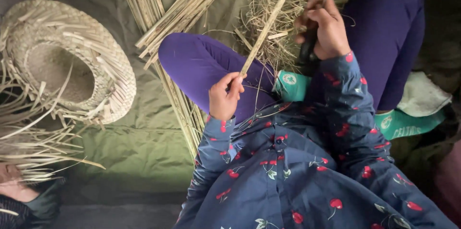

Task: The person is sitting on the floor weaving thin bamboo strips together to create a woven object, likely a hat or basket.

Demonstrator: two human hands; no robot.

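My left hand [224, 95] pinches the near end of a long flat pale reed strip [270, 20] that slants up and away over my purple-trousered knee [197, 61]. My right hand [324, 26] is closed around a dark handle [307, 56], a tool whose blade I cannot see, held at the strip's far part above a heap of thin dry shavings [276, 27]. I sit cross-legged in a blue shirt with red cherries [297, 171] and green socks [293, 86].
A bundle of long reed strips [168, 12] lies on the green cloth [139, 147] ahead and left. A half-woven straw hat [62, 61] with loose ends sits at far left. Another person's foot [14, 188] shows at the bottom left corner.
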